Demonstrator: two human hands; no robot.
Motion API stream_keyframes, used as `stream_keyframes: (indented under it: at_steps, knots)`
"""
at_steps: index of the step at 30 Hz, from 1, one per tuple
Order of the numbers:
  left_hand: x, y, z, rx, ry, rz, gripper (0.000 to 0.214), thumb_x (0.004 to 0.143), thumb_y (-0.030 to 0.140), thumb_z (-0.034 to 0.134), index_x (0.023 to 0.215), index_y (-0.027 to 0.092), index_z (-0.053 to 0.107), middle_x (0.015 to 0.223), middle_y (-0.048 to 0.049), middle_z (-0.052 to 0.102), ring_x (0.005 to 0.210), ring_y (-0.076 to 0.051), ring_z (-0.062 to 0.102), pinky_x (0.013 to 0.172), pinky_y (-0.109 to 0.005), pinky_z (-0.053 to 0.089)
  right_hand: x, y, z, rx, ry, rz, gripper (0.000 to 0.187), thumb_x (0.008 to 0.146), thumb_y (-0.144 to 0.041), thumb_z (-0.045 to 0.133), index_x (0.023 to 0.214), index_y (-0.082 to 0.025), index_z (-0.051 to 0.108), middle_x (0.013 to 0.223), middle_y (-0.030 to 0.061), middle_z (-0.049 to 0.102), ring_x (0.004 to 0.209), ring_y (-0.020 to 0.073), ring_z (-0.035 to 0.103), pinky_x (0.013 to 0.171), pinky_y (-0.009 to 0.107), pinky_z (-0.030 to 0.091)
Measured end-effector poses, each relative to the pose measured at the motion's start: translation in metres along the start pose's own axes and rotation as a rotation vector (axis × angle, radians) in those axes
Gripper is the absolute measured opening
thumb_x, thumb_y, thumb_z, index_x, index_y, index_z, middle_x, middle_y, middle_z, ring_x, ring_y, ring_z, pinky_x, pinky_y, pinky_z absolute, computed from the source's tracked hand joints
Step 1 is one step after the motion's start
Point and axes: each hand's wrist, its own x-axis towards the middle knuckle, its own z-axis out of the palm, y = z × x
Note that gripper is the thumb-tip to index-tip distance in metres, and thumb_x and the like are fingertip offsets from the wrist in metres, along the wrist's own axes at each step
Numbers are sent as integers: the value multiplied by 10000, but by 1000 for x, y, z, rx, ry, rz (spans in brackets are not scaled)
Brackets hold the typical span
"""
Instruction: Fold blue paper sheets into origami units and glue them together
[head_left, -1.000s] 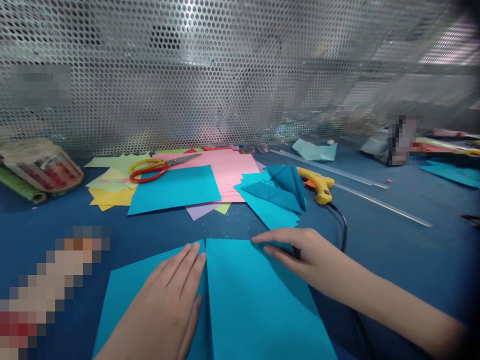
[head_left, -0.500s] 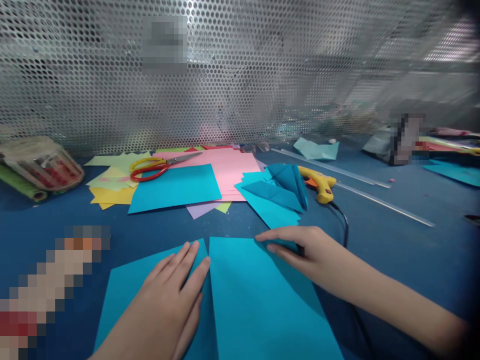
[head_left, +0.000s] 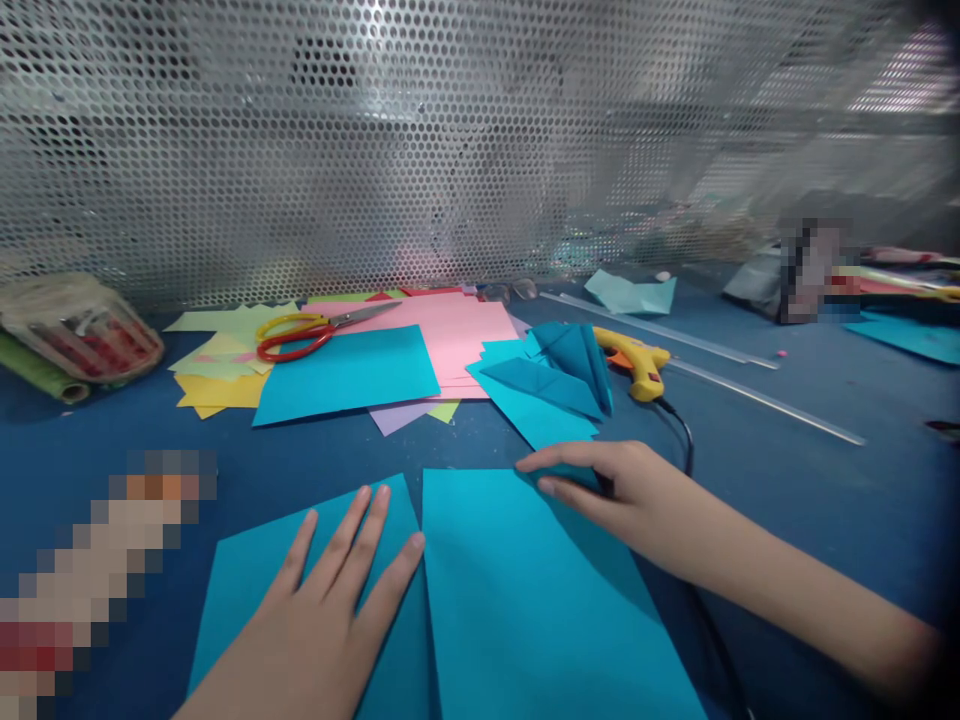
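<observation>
Two blue paper panels lie side by side at the near edge of the view on a dark blue table (head_left: 795,520), with a narrow gap between their far corners; whether they join lower down cannot be told. The left hand (head_left: 315,610) rests palm down on the left panel (head_left: 232,570) — fingers splayed, gripping nothing, one fingertip at the panel's inner edge. The right hand (head_left: 529,478) has its index finger and thumb slightly parted at the far edge of the right panel (head_left: 517,590); whether they pinch the paper cannot be told, and its other fingers are mostly hidden. Beyond the hands, scissors (head_left: 336,325) with red and yellow handles lie across a smaller blue sheet (head_left: 352,382) and pink paper (head_left: 476,340). Folded blue paper (head_left: 574,355) sits just beside a yellow glue gun (head_left: 643,360) — its black cord (head_left: 688,440) runs behind the right forearm.
</observation>
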Motion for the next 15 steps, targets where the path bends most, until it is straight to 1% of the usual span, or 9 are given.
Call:
stream_keyframes:
  at_steps: [2,5,8,10,12,15]
  knots:
    - [0,0,3,-13,7,-33,960,748,837,633,1528,323,414,1559,-199,366,1383,-521,402,995,-727,462,0,-2,-2,9,6,28,423,952,-525,487,1195,-305,755,679,18,647,446,138,443,430,262,336]
    - [1,-1,5,-41,37,5,1028,742,871,594,1559,297,347,1577,-204,314,1393,-531,377,984,-749,449,0,-4,-3,15,36,34,473,935,-552,534,1278,-279,713,578,-17,502,474,144,410,441,254,282]
    - [3,0,2,-72,-36,-4,1058,767,878,549,1579,266,259,1593,-206,254,1413,-535,325,980,-782,413,-1,-5,-2,30,53,34,564,916,-511,585,1424,-266,601,552,-50,403,480,142,380,444,250,236]
    - [6,1,-4,-117,-93,-65,1049,784,859,553,1579,270,205,1608,-184,223,1441,-522,265,1017,-791,356,-2,-5,-1,43,46,37,605,912,-485,592,1473,-262,549,547,-64,360,477,139,354,449,252,211]
    - [9,1,-13,-163,-142,-160,1046,785,846,578,1576,336,122,1644,-116,134,1484,-471,173,1093,-758,271,-3,-5,-1,55,40,39,609,917,-485,575,1483,-262,537,551,-65,348,484,140,337,459,255,202]
    - [12,0,-24,-235,-220,-258,1076,740,814,664,1568,404,113,1661,-55,31,1506,-441,84,1125,-737,202,-2,-5,-1,60,27,26,557,920,-526,548,1416,-281,610,564,-53,351,499,144,322,466,260,208]
